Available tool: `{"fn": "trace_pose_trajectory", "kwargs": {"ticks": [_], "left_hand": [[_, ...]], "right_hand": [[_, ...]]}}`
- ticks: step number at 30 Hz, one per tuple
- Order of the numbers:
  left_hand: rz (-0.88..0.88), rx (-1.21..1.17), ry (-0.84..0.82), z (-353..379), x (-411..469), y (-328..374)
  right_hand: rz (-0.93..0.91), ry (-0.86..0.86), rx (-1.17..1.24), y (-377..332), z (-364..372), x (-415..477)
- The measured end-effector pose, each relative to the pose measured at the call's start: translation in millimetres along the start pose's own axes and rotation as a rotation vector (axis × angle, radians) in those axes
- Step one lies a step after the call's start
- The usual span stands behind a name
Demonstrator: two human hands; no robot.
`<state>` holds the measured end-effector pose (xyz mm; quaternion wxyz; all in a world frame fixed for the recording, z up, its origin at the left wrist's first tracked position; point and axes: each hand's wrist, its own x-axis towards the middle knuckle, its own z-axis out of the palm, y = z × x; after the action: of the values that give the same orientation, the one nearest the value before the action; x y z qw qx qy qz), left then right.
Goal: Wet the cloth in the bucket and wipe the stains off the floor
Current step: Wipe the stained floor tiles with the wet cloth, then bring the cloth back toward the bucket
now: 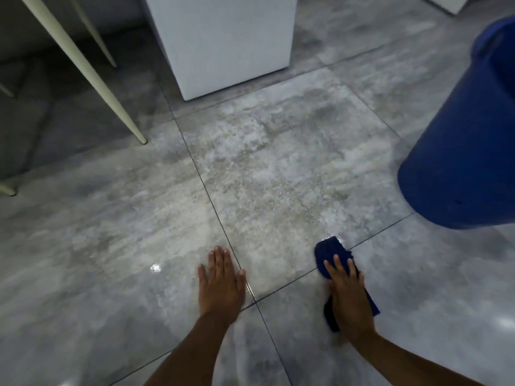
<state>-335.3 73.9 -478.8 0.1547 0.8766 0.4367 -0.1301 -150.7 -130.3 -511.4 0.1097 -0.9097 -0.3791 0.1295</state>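
A dark blue cloth [330, 253] lies flat on the grey tiled floor [278, 162] near the bottom right. My right hand [348, 296] presses down on it with straight fingers, covering its middle. My left hand [221, 282] rests flat on the floor to the left, fingers straight, holding nothing. A large blue bucket [459, 151] stands at the right edge, beyond the cloth; its inside is hidden. The tile ahead of my hands shows pale, blotchy marks.
A white cabinet or appliance base [223, 43] stands at the back centre. Slim cream furniture legs [83, 71] slant down at the left, with another foot [8, 190] at the left edge. The floor is glossy with light reflections.
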Motion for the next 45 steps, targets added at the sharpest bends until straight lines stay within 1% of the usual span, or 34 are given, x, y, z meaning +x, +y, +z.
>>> {"fn": "trace_pose_trajectory", "kwargs": {"ticks": [2, 4, 6, 9, 10, 13, 16, 18, 22, 24, 27, 29, 30, 32, 35, 36, 38, 41, 42, 43, 45], "left_hand": [[0.039, 0.055, -0.013, -16, 2, 7], [0.082, 0.085, 0.011, -29, 6, 18], [0.117, 0.126, 0.001, -50, 8, 34], [0.154, 0.139, -0.014, -89, 9, 60], [0.176, 0.138, 0.009, -103, 9, 68], [0.234, 0.174, 0.089, -142, 8, 90], [0.259, 0.191, 0.141, -182, 8, 109], [0.28, 0.159, 0.181, -205, 6, 122], [0.35, 0.105, 0.244, -238, -2, 145], [0.371, 0.103, 0.247, -247, -6, 153], [0.397, 0.1, 0.276, -255, -7, 163], [0.406, 0.099, 0.286, -254, -5, 168], [0.406, 0.1, 0.288, -252, -4, 170], [0.409, 0.109, 0.292, -246, -2, 174], [0.425, 0.095, 0.284, -238, -2, 176], [0.426, 0.086, 0.277, -237, -1, 175], [0.418, 0.082, 0.27, -236, 2, 173], [0.39, 0.086, 0.259, -236, 9, 170], [0.385, 0.087, 0.255, -236, 10, 169], [0.385, 0.088, 0.252, -235, 11, 167], [0.396, 0.087, 0.255, -235, 12, 166]], "right_hand": [[0.018, -0.031, 0.187, 0, -13, 4], [0.205, 0.016, 0.463, -9, -36, 11], [0.387, 0.049, 0.664, -19, -69, 23], [0.568, 0.01, 0.943, -39, -129, 36], [0.587, 0.008, 1.024, -45, -151, 36], [0.58, 0.043, 1.148, -61, -215, 29], [0.584, 0.129, 1.303, -80, -280, 16], [0.576, 0.201, 1.383, -89, -320, 12], [0.536, 0.442, 1.444, -88, -389, 15], [0.483, 0.576, 1.401, -80, -413, 19], [0.482, 0.768, 1.227, -60, -429, 36], [0.52, 0.78, 1.01, -46, -425, 53], [0.551, 0.738, 0.877, -39, -419, 62], [0.608, 0.596, 0.647, -25, -400, 77], [0.621, 0.375, 0.329, -12, -371, 85], [0.612, 0.332, 0.269, -13, -367, 85], [0.591, 0.23, 0.224, -13, -366, 87], [0.508, -0.012, 0.133, -2, -378, 85], [0.462, -0.055, 0.065, 4, -381, 84], [0.42, -0.062, 0.0, 10, -383, 82], [0.361, 0.001, -0.078, 19, -382, 80]]}}
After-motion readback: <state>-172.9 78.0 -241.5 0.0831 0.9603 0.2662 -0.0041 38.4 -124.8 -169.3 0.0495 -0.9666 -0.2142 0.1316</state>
